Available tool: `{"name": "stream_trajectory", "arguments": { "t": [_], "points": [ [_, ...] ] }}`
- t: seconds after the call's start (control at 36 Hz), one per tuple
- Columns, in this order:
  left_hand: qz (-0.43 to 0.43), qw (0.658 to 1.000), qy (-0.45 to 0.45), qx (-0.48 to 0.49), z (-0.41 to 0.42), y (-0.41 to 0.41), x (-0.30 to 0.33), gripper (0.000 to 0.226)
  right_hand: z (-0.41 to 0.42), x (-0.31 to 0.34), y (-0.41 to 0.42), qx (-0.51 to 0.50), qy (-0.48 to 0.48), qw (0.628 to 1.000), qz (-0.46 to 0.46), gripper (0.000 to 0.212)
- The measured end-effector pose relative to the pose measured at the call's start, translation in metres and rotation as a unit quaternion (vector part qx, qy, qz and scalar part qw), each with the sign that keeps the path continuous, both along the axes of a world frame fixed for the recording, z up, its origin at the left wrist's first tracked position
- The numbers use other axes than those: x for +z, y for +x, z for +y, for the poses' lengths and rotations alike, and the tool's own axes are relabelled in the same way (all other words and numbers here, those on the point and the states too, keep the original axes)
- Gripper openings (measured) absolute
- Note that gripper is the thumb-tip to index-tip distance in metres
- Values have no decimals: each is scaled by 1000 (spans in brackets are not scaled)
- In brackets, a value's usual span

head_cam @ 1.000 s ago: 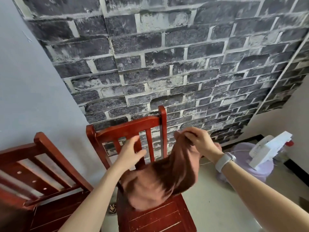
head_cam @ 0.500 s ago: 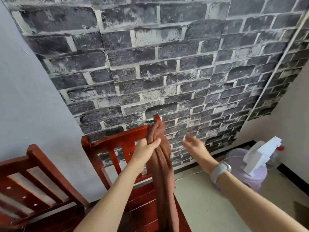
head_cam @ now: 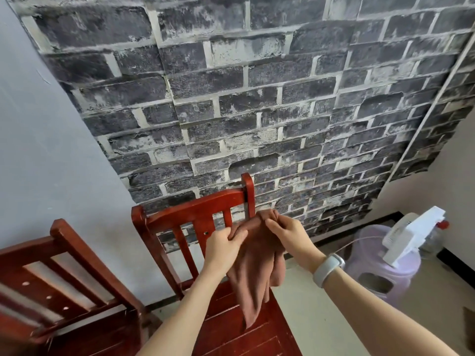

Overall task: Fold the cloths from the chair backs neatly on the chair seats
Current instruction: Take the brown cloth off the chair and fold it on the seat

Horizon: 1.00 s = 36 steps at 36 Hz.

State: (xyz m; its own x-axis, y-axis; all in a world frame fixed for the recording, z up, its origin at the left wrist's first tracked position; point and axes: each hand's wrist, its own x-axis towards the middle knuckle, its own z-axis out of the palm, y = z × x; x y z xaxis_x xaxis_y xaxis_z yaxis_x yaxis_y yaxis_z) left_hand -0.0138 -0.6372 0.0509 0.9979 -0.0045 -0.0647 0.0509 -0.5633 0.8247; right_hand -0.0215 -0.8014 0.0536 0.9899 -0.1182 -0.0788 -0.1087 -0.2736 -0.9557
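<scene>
hanging over the red chair seat (head_cam: 231, 330), perhaps touching, a brown cloth (head_cam: 254, 273).

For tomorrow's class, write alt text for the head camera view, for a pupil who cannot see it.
Two hands hold up a brown cloth by its top edge, the left hand and right hand pinching it above the seat of a red wooden chair. Behind is a dark brick-patterned wall.

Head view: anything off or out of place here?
The brown cloth is bunched and twisted, not flat: both hands pinch its top edge, left hand and right hand, and it hangs in a crumpled point down to the chair seat. The purple stool has a white fan lying tilted on it.
</scene>
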Motion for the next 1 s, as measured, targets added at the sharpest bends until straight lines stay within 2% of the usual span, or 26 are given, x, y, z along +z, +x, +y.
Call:
{"name": "stream_trajectory", "arguments": {
  "t": [0.11, 0.17, 0.22, 0.28, 0.33, 0.39, 0.44, 0.5, 0.56, 0.61, 0.78, 0.86, 0.94, 1.0],
  "points": [
    [-55, 995, 83, -4, 5, 2, 12, 43, -6, -15, -4, -25, 70, 996, 48, 16],
    [-47, 995, 91, -2, 10, 6, 13, 37, -8, -18, -7, -27, 191, 976, 99, 20],
    [-44, 994, 99, -1, 14, 8, 12, 42, -11, -18, -8, -31, 307, 942, 129, 24],
    [-47, 993, 104, -2, 15, 9, 15, 51, -17, -19, -8, -18, 360, 924, 128, 24],
    [-61, 994, 94, 2, 15, 9, 20, 41, -21, -19, -7, 3, 374, 920, 118, 14],
    [-80, 994, 77, 18, 19, 10, 26, 25, -25, -17, -5, 5, 360, 926, 111, 11],
    [-92, 992, 76, 37, 28, 12, 27, 18, -30, -17, -3, 13, 309, 944, 114, 12],
    [-102, 990, 77, 54, 35, 14, 27, 19, -37, -21, -2, 28, 217, 969, 115, 25],
    [-115, 989, 70, 64, 39, 16, 29, 18, -43, -19, -2, 38, 127, 985, 111, 23],
    [-119, 989, 60, 64, 40, 17, 32, 14, -47, -18, -2, 67, 66, 988, 121, 3],
    [-138, 988, 43, 45, 38, 19, 42, 25, -43, -22, -6, 152, -123, 967, 162, 31],
    [-160, 986, 27, 36, 34, 21, 53, 26, -39, -29, -9, 104, -133, 979, 111, 31],
    [-176, 984, 17, 36, 29, 19, 65, 30, -37, -43, -17, -30, -71, 994, 83, 12],
    [-199, 979, 6, 40, 27, 16, 74, 27, -32, -54, -26, -54, -5, 989, 137, 34]
  ]
}}
